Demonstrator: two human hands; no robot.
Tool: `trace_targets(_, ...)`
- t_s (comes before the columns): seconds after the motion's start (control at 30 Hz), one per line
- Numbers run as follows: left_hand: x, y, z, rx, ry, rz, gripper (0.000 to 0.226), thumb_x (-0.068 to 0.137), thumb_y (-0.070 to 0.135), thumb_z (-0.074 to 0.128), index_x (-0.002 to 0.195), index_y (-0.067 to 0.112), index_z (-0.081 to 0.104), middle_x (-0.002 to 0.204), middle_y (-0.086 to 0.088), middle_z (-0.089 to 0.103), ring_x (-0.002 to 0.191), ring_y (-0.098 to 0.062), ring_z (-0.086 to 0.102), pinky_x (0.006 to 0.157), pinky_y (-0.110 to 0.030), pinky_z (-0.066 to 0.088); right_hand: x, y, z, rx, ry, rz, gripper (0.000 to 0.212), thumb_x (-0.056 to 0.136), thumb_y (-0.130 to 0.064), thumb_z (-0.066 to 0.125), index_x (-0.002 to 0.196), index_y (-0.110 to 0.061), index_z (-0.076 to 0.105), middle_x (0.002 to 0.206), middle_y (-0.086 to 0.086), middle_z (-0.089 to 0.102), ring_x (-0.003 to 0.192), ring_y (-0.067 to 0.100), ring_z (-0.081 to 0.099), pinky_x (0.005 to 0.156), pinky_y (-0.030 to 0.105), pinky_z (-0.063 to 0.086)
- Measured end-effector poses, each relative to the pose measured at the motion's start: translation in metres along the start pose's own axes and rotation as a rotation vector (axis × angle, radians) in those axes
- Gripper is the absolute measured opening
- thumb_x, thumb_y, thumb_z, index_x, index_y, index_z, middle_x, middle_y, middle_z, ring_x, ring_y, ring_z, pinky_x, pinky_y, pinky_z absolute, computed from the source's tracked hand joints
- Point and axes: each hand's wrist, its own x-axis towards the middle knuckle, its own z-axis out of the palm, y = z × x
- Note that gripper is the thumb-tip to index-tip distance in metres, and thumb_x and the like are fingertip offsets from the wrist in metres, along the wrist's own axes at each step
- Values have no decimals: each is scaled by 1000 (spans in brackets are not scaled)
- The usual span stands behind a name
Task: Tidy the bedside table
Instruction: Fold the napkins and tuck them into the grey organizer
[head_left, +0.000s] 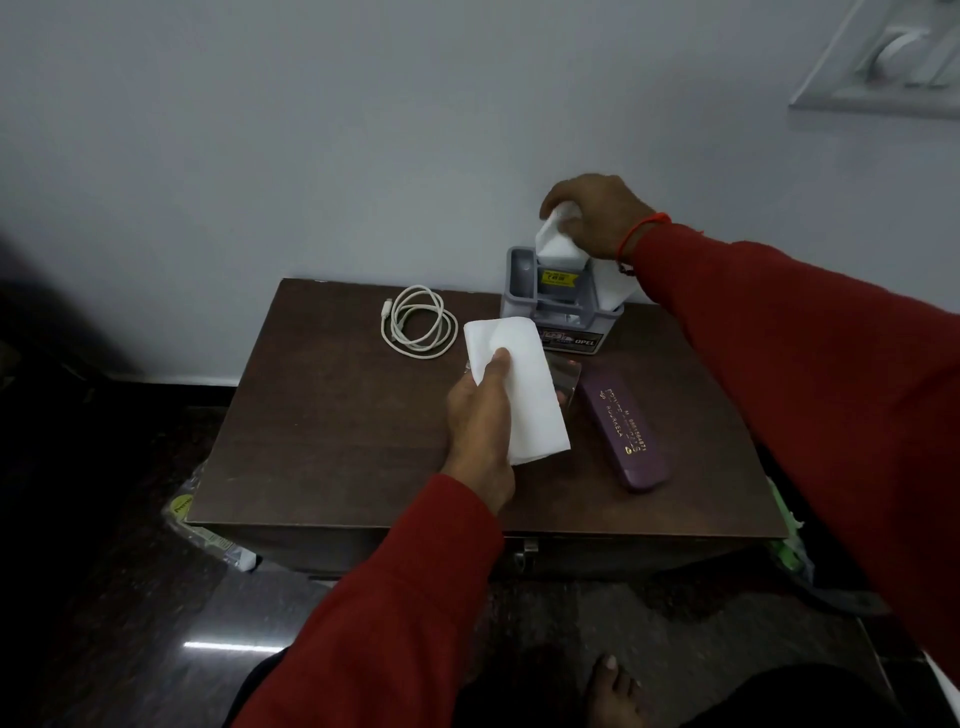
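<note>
Against the pale wall stood one dark table (322, 441) carrying one coiled cable (418, 328), one purple case (621, 431) and one grey organizer (558, 304) (back edge). Left hand (480, 426) gripped one white tissue (519, 384); right hand (597, 215) pinched another tissue (558, 236) at the organizer.

The dark wooden table (322, 447) carries a coiled cable (418, 322), grey organiser (558, 306) and, apparently, purple case (621, 426).

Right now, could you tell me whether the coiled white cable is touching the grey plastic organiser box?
Apart. The head view shows bare brown tabletop between the coiled white cable and the grey plastic organiser box.
</note>
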Motion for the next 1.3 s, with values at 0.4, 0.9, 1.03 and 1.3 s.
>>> trace_targets(0.4, -5, 4, 0, -24, -22, -8, 14, 101, 34, 59, 110, 25, 64, 107, -14, 75, 95, -36, 75, 81, -51, 62, -3, 2, -18, 40, -228, 52, 21, 81, -29, 73, 97, -17, 64, 112, 4, 65, 101, 23, 60, 81, 36, 49)
trace_targets(0.9, -5, 5, -2, -13, -32, -12, 8, 101, 34, 59, 100, 27, 63, 103, -12, 76, 90, -32, 75, 84, -53, 61, 1, -6, -10, 96, -394, 222, 29, 95, -36, 46, 115, -16, 54, 122, 14, 58, 99, 26, 54, 85, 38, 44)
trace_targets(1.03, -6, 6, -1, -12, -31, -9, 10, 101, 34, 59, 97, 25, 63, 105, -13, 75, 93, -34, 75, 86, -55, 60, 2, 0, -12, 44, -226, 139, 31, 95, -38, 50, 115, -16, 59, 123, 8, 60, 110, 27, 54, 89, 34, 39)
trace_targets(1.3, -6, 6, 0, -7, -27, 3, 10, 101, 33, 59, 95, 26, 63, 103, -12, 75, 93, -33, 74, 85, -54, 61, 8, 1, -16, -166, -226, 50, 53, 84, -28, 74, 131, -13, 53, 134, 11, 56, 120, 33, 51, 95, 37, 41)
